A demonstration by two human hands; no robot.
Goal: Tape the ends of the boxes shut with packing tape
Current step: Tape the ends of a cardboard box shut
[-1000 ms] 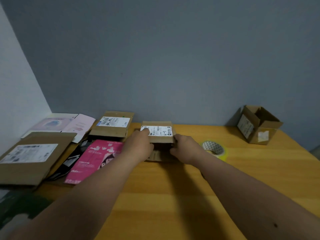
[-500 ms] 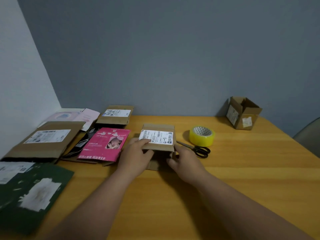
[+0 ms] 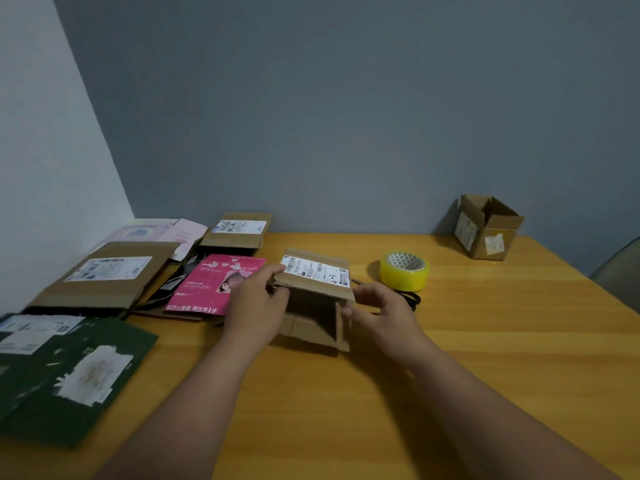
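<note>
- Two hands work on one small cardboard box (image 3: 313, 299) standing near the middle of the table (image 3: 485, 341), its open end facing the camera and its labelled top panel tilted toward the viewer.
- Left hand (image 3: 254, 308): fingers curled round the left edge of the box, thumb on the top panel beside the label.
- Right hand (image 3: 375, 306): fingers pinching the right corner of the top flap.
- Roll of yellow packing tape (image 3: 404, 270) lies flat on the table just right of the box, untouched; dark scissors (image 3: 410, 298) are partly hidden behind the right hand.
- More boxes and flat mailers lie at the left; another open box (image 3: 486, 226) stands at the far right corner.
- Risks, as judged: the end flaps appear unfolded, so releasing either hand to reach the tape may let them spring open; tape laid over a gaping seam would wrinkle or miss one panel; the light box may slide on the smooth wood under pressure.
</note>
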